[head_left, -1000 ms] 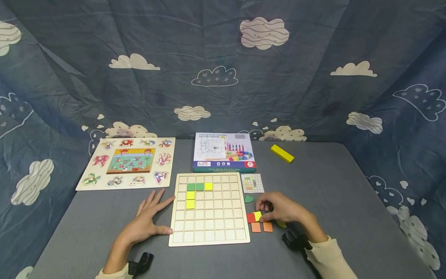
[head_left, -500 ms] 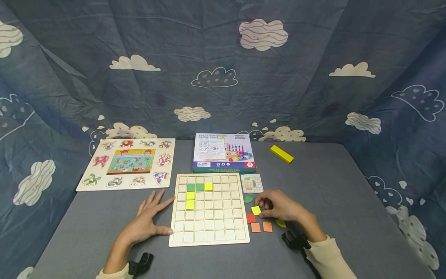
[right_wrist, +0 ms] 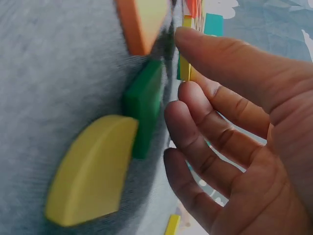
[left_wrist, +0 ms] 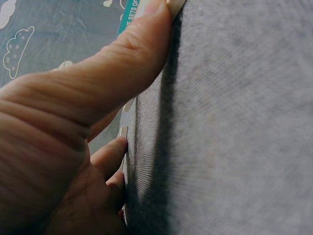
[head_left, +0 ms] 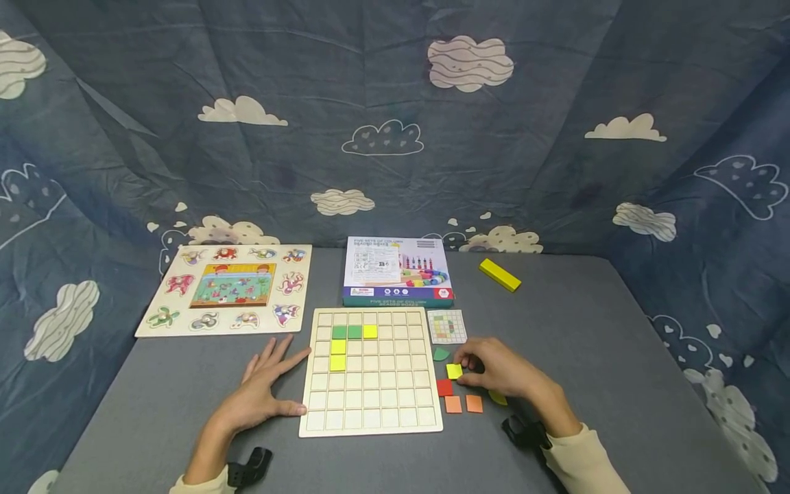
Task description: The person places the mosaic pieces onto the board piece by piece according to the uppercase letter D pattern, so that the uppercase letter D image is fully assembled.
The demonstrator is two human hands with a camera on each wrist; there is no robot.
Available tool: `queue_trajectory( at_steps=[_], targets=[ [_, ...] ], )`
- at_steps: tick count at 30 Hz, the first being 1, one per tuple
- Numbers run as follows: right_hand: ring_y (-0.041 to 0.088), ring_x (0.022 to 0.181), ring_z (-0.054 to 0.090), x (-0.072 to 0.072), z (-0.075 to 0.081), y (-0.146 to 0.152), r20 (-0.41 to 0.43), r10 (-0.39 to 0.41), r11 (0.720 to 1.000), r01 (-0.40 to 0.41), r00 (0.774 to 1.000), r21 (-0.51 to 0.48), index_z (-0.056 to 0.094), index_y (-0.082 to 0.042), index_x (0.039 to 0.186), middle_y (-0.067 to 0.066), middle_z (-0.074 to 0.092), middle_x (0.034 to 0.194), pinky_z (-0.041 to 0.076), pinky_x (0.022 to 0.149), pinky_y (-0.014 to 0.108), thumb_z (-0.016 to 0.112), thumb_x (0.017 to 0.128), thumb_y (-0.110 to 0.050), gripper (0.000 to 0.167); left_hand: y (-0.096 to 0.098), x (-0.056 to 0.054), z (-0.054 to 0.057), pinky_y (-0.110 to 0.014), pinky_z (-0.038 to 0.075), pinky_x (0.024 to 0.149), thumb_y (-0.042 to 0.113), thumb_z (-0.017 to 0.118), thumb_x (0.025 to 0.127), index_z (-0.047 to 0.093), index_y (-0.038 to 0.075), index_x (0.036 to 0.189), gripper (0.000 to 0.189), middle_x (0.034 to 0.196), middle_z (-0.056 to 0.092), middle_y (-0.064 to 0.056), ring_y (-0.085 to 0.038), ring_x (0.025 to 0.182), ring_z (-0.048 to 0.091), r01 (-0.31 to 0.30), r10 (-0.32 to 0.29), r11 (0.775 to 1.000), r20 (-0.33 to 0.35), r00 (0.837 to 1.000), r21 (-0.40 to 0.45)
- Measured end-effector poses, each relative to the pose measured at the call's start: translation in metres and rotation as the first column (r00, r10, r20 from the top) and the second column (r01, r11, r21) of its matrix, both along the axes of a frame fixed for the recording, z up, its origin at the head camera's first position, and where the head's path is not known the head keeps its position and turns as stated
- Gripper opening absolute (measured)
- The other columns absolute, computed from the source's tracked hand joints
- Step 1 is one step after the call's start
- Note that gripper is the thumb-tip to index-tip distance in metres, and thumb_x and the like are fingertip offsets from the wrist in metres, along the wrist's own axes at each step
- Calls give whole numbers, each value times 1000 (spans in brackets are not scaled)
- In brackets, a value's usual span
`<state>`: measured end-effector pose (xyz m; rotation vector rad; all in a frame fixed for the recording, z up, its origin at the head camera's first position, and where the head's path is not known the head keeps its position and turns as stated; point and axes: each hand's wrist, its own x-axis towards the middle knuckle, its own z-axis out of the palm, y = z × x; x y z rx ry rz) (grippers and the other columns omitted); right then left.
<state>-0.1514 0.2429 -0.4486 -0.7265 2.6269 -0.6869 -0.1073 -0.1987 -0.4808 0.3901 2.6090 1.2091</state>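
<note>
Left hand [head_left: 262,391] lies with its fingers spread, thumb and index finger touching the left edge of a grid board [head_left: 379,398]. Right hand [head_left: 498,367] pinches a yellow tile [head_left: 453,371] between thumb and index finger, just off the board's right edge. Five tiles sit in the board's cells: two green tiles [head_left: 339,332] and a yellow one [head_left: 369,332] side by side in the second row from the far edge, then two more yellow ones [head_left: 337,347] in the column under the first green. On the table [head_left: 568,309] near the right hand, a red tile [head_left: 444,388], two orange tiles [head_left: 453,405], a green curved piece [head_left: 441,354] and a yellow quarter-round piece [right_wrist: 90,171] lie loose. Just beyond the board is a box [head_left: 376,264], its inside hidden. To its left, a puzzle board [head_left: 185,326] carries animal pieces [head_left: 179,284] around a picture panel [head_left: 231,285].
</note>
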Motion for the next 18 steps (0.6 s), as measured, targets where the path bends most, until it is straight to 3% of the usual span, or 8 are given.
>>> queue_trajectory(
  at_steps=[18],
  targets=[
    [10, 77, 55, 5, 15, -36, -113, 69, 998, -70, 991, 1, 72, -15, 98, -5, 62, 85, 48, 69, 23, 82, 84, -25, 20, 0, 0, 1, -70, -9, 114, 38, 91, 63, 46, 17, 152, 102, 167, 10, -24, -51, 151, -9, 6, -6, 1000, 6, 1000, -3]
  ],
)
